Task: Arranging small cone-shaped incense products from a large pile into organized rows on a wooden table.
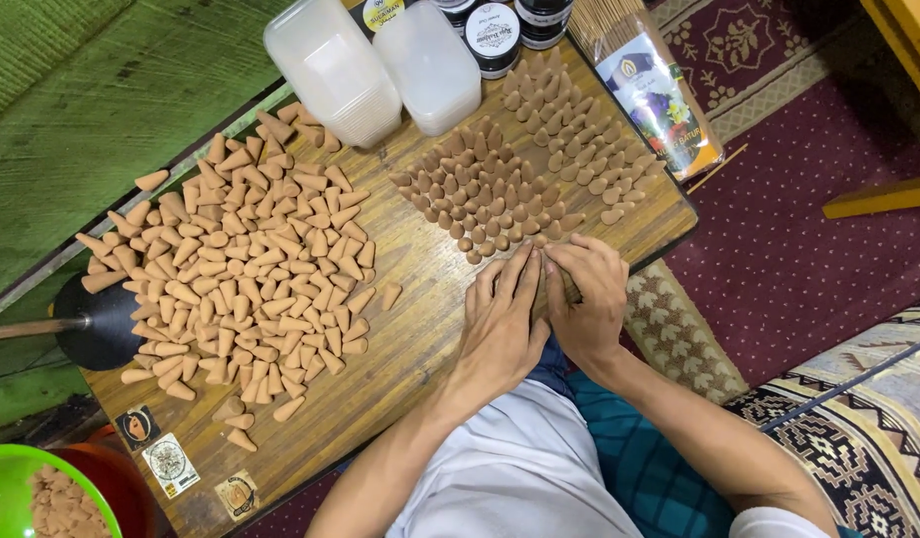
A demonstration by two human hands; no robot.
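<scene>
Green plastic is showing at the far left, where a bowl is holding a few tan cones. Beside it a dark round stand base is sitting against the edge of the wooden surface, whose near-left corner is carrying three small stickers. A big loose heap of tan cones is lying on their sides across the left half of the surface. Behind it, two clear plastic tubs are resting upside down at the far edge, with dark round jars just past them. Right of centre, a tidy block of darker brown cones is standing upright in rows. A packet of incense sticks is lying at the far right corner, and one loose stick is poking over the edge onto the maroon patterned carpet.

At the near edge of the upright block, the left hand is lying flat on the surface, its fingers pressed together and pointing toward the cones. The right hand is touching it side by side, fingers curled close against the left ones; whether they are pinching a cone I cannot tell. The nearest upright cones are standing just beyond both sets of fingertips.
</scene>
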